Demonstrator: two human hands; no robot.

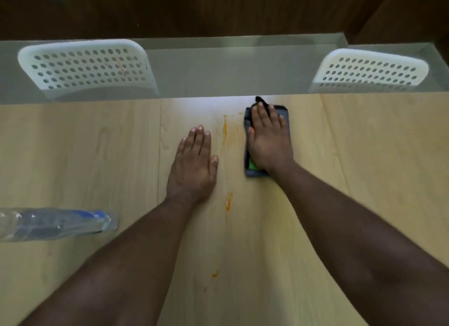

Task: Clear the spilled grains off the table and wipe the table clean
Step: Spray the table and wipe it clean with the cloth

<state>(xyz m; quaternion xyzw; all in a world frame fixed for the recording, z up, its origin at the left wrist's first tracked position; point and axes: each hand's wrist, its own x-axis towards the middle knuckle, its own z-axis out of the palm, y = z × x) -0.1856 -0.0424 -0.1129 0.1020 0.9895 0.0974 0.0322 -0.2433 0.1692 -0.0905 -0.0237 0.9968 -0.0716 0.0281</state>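
Observation:
A folded dark grey cloth [284,113] with a green patch lies near the far edge of the light wooden table [73,155]. My right hand [268,138] presses flat on it, fingers straight and pointing away from me. My left hand [195,160] rests flat on the bare table just left of an orange smear [224,131]. The smear runs as a thin streak between the two hands, with smaller orange spots [228,201] nearer to me. No loose grains can be made out.
A clear plastic bottle [53,224] with a blue label lies on its side at the left edge. Two white perforated chair backs [87,68] [369,71] stand beyond the table's far edge. A dark wooden wall rises behind.

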